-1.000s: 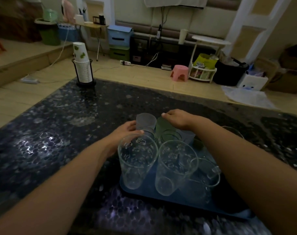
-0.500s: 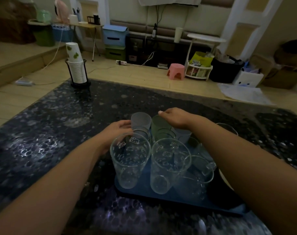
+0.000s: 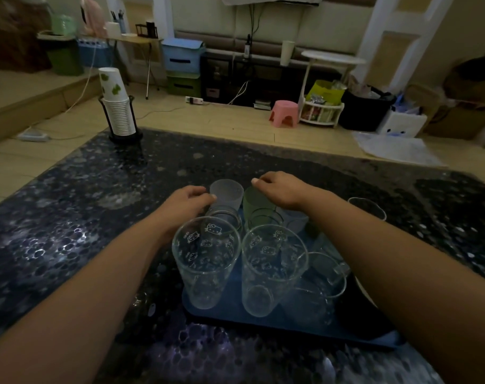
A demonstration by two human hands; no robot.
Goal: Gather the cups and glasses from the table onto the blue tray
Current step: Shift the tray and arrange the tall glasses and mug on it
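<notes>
At the blue tray [image 3: 263, 311], my left hand [image 3: 188, 202] grips the frosted cup [image 3: 227, 193] at its far edge; my right hand [image 3: 280, 187] rests, fingers curled, on the green cup [image 3: 256, 202]. Next, seemingly: the stray glass [image 3: 367, 207] right of the tray.

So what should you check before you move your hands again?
1. Left hand on the frosted cup: ok, fingers touch it.
2. Right hand on the green cup: ok, rests on its rim.
3. Tall cat-print glasses upright on the blue tray: ok.
4. Every glass gathered: not ok, one clear glass stands past the right arm.
5. Room left on the tray: cannot tell.
</notes>
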